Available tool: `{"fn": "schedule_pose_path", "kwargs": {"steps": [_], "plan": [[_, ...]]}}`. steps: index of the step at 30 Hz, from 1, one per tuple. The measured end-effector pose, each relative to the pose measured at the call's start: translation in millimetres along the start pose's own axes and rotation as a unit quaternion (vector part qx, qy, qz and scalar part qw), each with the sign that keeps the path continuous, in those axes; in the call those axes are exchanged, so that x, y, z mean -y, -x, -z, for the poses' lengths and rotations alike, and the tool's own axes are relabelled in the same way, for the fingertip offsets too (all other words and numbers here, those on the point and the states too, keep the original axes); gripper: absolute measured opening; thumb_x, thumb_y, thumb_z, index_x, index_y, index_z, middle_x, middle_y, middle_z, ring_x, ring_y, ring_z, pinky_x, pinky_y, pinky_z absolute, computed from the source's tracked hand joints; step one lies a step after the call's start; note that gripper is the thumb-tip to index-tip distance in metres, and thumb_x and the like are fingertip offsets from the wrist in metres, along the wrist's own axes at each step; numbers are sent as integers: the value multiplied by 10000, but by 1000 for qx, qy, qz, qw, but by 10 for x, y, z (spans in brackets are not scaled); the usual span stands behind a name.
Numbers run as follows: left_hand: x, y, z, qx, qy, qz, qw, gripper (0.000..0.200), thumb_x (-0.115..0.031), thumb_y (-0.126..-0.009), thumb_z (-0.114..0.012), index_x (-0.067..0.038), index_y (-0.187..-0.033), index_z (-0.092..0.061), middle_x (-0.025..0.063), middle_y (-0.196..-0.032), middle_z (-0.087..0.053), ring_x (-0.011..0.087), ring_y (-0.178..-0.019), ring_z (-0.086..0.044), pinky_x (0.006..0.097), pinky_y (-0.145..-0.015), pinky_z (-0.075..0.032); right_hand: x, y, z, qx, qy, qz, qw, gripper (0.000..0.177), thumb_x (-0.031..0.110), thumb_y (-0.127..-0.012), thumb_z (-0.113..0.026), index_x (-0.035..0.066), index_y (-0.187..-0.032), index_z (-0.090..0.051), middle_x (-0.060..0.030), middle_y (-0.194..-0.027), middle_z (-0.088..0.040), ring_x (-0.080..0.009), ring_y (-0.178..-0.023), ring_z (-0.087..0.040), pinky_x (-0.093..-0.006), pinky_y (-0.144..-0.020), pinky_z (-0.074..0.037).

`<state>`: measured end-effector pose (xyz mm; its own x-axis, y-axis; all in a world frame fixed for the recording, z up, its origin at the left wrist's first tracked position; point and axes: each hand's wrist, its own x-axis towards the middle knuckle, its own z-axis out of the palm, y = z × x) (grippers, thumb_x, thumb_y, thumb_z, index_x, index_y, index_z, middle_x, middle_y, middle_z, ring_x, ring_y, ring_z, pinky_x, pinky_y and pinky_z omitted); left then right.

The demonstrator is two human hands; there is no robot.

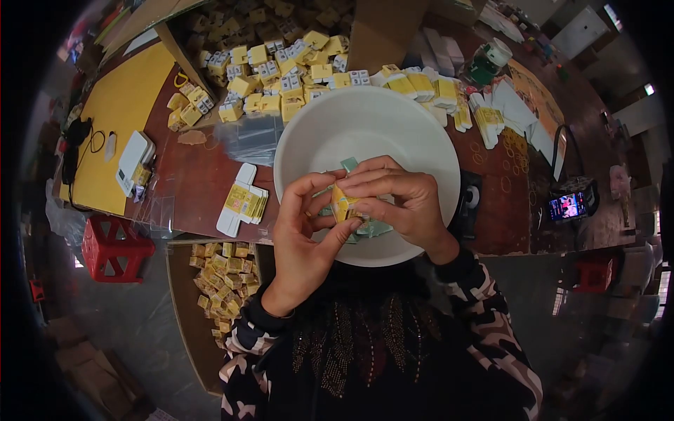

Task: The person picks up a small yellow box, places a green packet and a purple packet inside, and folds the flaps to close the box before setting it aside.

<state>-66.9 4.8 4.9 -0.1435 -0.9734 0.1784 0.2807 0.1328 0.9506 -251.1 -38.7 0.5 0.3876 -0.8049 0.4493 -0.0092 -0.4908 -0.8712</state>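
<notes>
Both hands meet over a wide white basin (421, 119). Between them is a small yellow box (342, 203), partly covered by the fingers. My left hand (303, 224) curls round its left side, with the thumb near the lower edge. My right hand (400, 200) has its fingertips and thumb closed on the box's right side and top. Inside the basin, below the hands, lie small green packets (374, 229), partly hidden. Left of the basin, on the table, rests a stack of flat white-and-yellow carton blanks (242, 200).
Small yellow-and-white boxes (281, 70) spill from a large carton at the back. More yellow boxes (225, 281) fill a carton below the table. Rubber bands (516, 149) and a lit phone (567, 206) lie right; a red stool (116, 249) stands left.
</notes>
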Motion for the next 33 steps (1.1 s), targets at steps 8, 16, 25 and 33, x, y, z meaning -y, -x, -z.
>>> {"fn": "schedule_pose_path", "kwargs": {"steps": [8,16,25,33], "plan": [[-11,24,-10,14,-29,3,999,551,165,-837,-664,-17,-1295,-418,200,-1427,-440,271,-1258,-563,299,-900,-598,2,19,-31,-29,-34,-34,998,160,5,-851,-730,24,-1005,-768,-90,-1023,-746,-211,-1038,-651,-340,-934,-506],[43,27,25,20,5,11,1000,491,152,-860,-651,-24,-1278,-465,178,-1436,-443,258,-1270,-555,280,-894,-586,37,6,-7,-10,22,-21,999,154,25,-848,-736,7,-998,-763,-127,-1005,-746,-261,-1049,-657,-359,-923,-515],[96,29,54,2,49,-25,998,281,112,-897,-639,21,-1154,-574,176,-1437,-479,225,-1281,-539,290,-947,-522,-4,-3,-20,13,129,111,985,273,60,-833,-752,45,-1104,-735,-111,-1178,-700,-296,-1121,-642,-380,-936,-528],[-239,226,324,6,-160,20,987,178,106,-869,-654,0,-1006,-618,153,-1390,-537,215,-1107,-622,323,-922,-521,9,-63,-8,88,180,185,962,358,117,-845,-753,17,-1183,-691,-127,-1256,-658,-312,-1162,-620,-384,-935,-533]]}}
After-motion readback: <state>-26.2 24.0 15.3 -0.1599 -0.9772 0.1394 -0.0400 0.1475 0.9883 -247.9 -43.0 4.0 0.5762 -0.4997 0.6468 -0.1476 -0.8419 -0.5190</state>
